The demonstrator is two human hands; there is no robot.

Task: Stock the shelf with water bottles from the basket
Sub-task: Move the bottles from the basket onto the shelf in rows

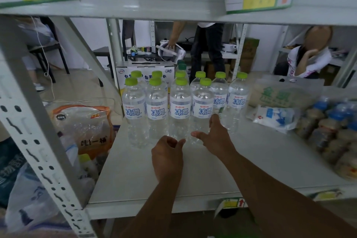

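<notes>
Several clear water bottles (157,110) with green caps and blue-lettered labels stand upright in rows on the grey shelf (193,176). My left hand (167,156) hovers just in front of the front row, fingers loosely curled, holding nothing. My right hand (216,137) reaches to the base of the front-row bottle on the right (202,108), fingers spread beside it and empty. The basket is out of view.
A white carton (144,69) stands behind the bottles. Bags of goods (278,102) and packed small bottles (332,131) fill the shelf's right side. A perforated upright (38,141) and plastic bags (81,131) are at left. People stand beyond the shelf.
</notes>
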